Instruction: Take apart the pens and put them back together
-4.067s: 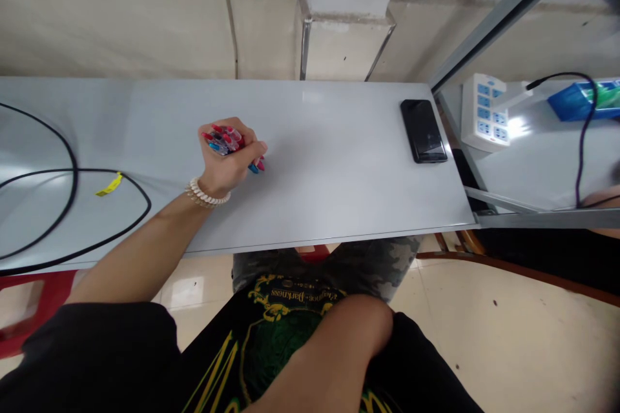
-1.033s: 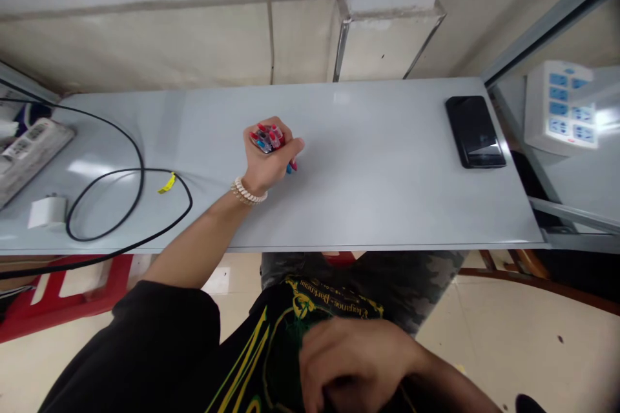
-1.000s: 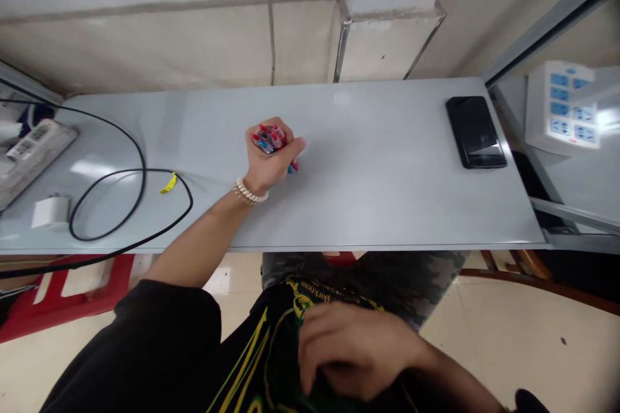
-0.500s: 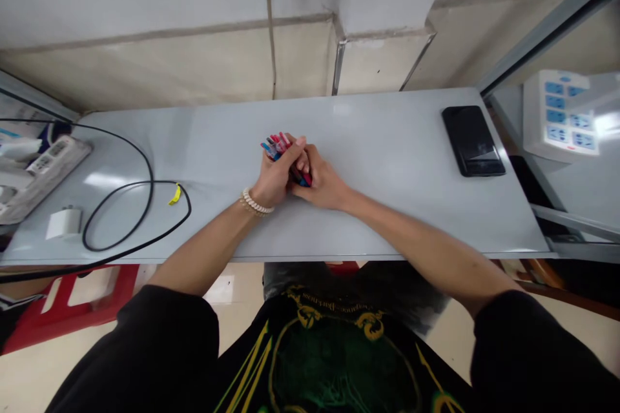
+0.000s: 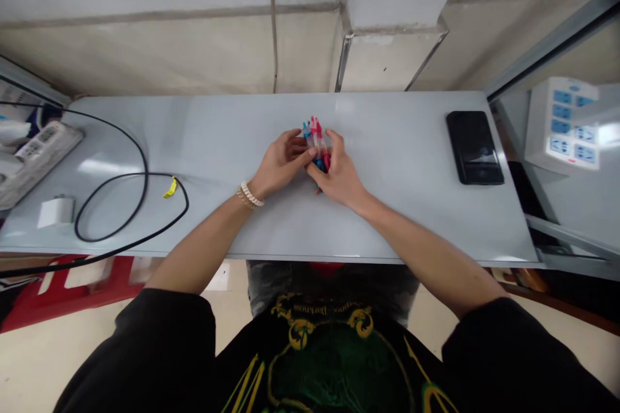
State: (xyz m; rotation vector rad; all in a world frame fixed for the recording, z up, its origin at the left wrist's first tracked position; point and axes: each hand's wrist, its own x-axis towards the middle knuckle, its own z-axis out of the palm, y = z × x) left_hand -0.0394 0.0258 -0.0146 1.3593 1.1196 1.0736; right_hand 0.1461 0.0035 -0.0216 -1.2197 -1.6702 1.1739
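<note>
A small bundle of pens [image 5: 316, 134] with clear barrels and blue and red ends is between my hands, over the middle of the grey table. My right hand [image 5: 341, 177] grips the bundle from the right, thumb in front and fingers round the side. From the left, my left hand [image 5: 281, 164] presses its thumb on the pens, its fingers curled beside them. The pens point away from me, a little slanted. Their lower ends are partly hidden by the thumbs. A pale beaded bracelet [image 5: 251, 194] is round my left wrist.
The grey table [image 5: 402, 135] runs along the wall. On its right lies a black phone [image 5: 475, 147]. A black cable [image 5: 146, 171] with a yellow tag loops on the left, near a white charger [image 5: 56, 212] and a power strip [image 5: 41, 156]. A socket block [image 5: 562, 122] stands far right.
The pens have moved right, turned more upright and show more of their length. My hands have come apart from a tight clasp to either side of the bundle.
</note>
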